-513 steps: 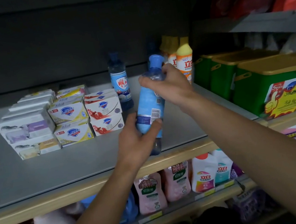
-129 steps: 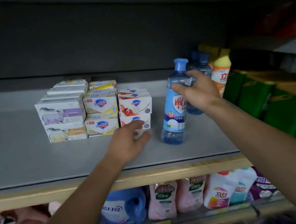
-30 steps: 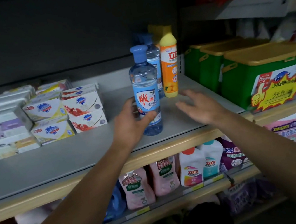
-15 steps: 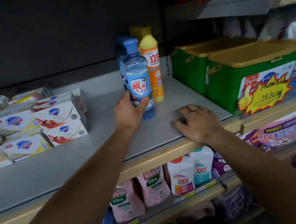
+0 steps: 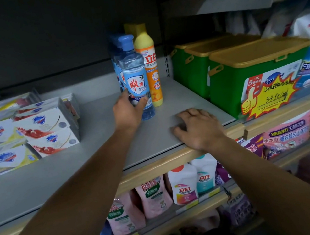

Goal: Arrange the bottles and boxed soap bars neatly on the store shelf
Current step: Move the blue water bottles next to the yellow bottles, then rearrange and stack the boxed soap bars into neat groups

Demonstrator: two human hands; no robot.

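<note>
- Head view showed a flat grey metal shelf (image 5: pixel 89 168) with a pale wooden front edge, carrying all the goods noted below.
- Three green plastic tubs with yellow lids (image 5: pixel 231 76) stood in a row on the adjoining shelf to the right, the front one bearing a yellow starburst price sign.
- White cardboard soap-bar boxes (image 5: pixel 37 134) were stacked two high in rows at the shelf's left, well apart from the bottles.
- A clear plastic bottle with a blue cap and blue label (image 5: pixel 135 75) stood upright towards the shelf's right, just in front of further blue bottles (image 5: pixel 116 66) that it largely hid.
- An orange-and-yellow plastic bottle (image 5: pixel 152 71) stood upright, just beside the clear bottle on its right; contact could not be confirmed.
- The left hand (image 5: pixel 128 111) gripped the clear bottle low down, thumb and fingers curled round its base.
- The right hand (image 5: pixel 197 127) rested palm-down on the shelf near its front edge, fingers loosely bent, holding nothing.
- White and pink refill pouches and bottles (image 5: pixel 162 193) stood on the shelf below.
</note>
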